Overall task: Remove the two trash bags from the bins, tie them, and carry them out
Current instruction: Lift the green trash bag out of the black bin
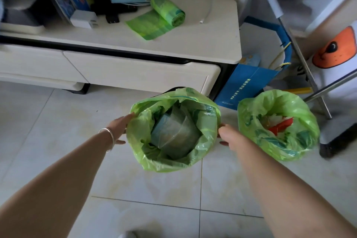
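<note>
Currently both hands flank the near trash bag (173,131) on the floor: left hand (120,127) with fingers straight against its folded rim, right hand (226,135) at the opposite rim, grip unclear. Thin, soft, slippery film; likely light. Gather the rim, not the sidewall. Second bag (278,125) sits just right.

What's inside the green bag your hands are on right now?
Inside the left green bag, between the left hand and right hand, lies crumpled, translucent greenish-grey plastic wrapping. Anything beneath it is covered, and so is the bin itself.
</note>
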